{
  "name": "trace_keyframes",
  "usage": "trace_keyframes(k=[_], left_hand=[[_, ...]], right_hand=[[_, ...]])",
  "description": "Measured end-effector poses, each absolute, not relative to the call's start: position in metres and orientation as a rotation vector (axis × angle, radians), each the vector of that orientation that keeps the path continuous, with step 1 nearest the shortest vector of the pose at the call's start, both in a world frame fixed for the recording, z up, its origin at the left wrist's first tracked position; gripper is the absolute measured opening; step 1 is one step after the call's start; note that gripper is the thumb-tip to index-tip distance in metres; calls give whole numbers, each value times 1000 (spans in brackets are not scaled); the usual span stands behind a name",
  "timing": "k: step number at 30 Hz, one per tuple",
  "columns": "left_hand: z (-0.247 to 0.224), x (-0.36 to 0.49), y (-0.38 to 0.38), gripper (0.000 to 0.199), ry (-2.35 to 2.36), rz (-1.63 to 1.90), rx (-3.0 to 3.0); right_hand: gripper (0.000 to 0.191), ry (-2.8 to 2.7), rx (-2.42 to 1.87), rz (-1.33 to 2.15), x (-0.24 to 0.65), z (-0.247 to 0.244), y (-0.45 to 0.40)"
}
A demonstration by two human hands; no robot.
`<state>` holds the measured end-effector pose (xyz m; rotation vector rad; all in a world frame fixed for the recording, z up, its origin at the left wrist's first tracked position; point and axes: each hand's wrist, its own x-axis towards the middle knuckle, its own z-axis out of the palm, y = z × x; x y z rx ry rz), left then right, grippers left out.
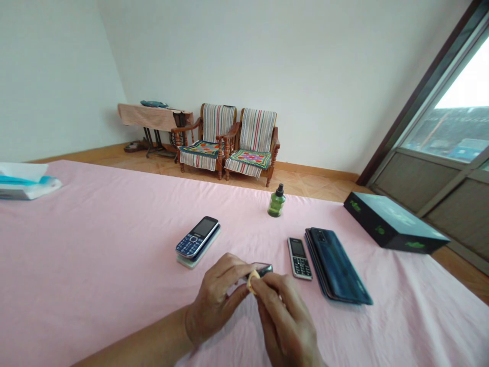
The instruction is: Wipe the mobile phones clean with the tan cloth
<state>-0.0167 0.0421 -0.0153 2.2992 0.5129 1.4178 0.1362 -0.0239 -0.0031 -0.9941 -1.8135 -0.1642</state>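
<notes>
Both hands are closed up front: the left hand point(216, 300) grips a dark phone point(263, 268), and the right hand point(286, 321) pinches a yellow pad point(252, 282) against its edge.

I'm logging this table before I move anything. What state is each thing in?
Left hand: gripping the dark phone
Right hand: pressing a yellow pad against that phone
Keypad phone: face up, on a pale slab
Bar phone: face up
Smartphones: stacked, backs up
Green bottle: upright, capped
Black box: closed
</notes>
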Motion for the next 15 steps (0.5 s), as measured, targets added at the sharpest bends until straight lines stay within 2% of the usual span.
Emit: trace_keyframes(k=[10, 15], left_hand=[[-11, -18, 41, 24, 569, 1357, 2333], [-14, -18, 41, 24, 529, 1360, 2329]], right_hand=[[29, -1700, -1124, -192, 152, -4, -21], [30, -1771, -1041, -150, 142, -7, -25]])
